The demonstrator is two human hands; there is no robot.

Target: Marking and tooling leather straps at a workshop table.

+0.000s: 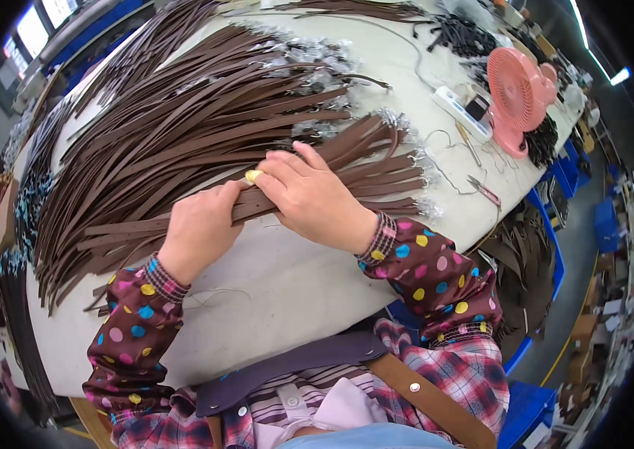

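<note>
My left hand is closed round a bundle of flat brown straps near the table's front. Just to its right, my right hand grips the same bundle from above, with its thumb side toward the left hand. A yellow finger cover sits on one digit of the right hand. The bundle's right-hand ends, wrapped in clear plastic, fan out past the right hand. Behind both hands lies a large pile of similar brown straps, also with plastic-wrapped ends.
A pink fan stands at the far right beside a white power strip. Red-handled snips lie near the right edge of the white table. Dark pieces fill a blue-edged bin below right.
</note>
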